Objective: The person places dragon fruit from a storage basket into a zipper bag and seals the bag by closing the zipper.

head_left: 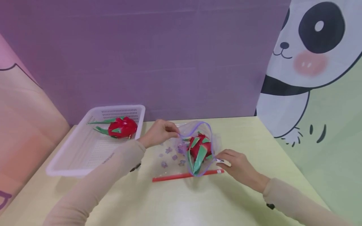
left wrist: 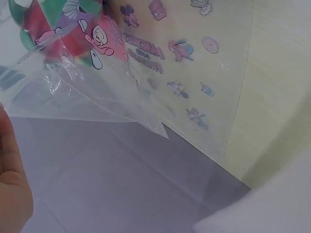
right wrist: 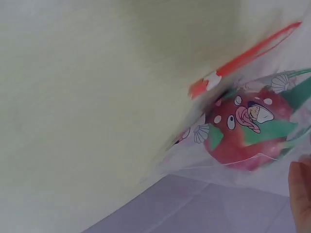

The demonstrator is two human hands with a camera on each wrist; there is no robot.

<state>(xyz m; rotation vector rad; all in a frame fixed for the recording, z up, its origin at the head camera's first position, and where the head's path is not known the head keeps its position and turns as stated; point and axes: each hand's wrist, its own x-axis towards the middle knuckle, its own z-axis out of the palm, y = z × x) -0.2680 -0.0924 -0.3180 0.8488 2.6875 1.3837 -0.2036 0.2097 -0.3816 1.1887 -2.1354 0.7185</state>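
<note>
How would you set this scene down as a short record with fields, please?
Left hand: pinches the bag at its rim
Right hand: pinches the rim's opposite side
Bag: clear, printed, purple rim spread into a loop
Inside bag: red-green fruit
Basket: white, on the table, left of the bag
Inside basket: second fruit
Red strip: lies on the near side, partly overlapped by the bag

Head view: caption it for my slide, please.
Left hand and right hand hold a clear bag around a red dragon fruit, beside a white basket with another fruit.
</note>
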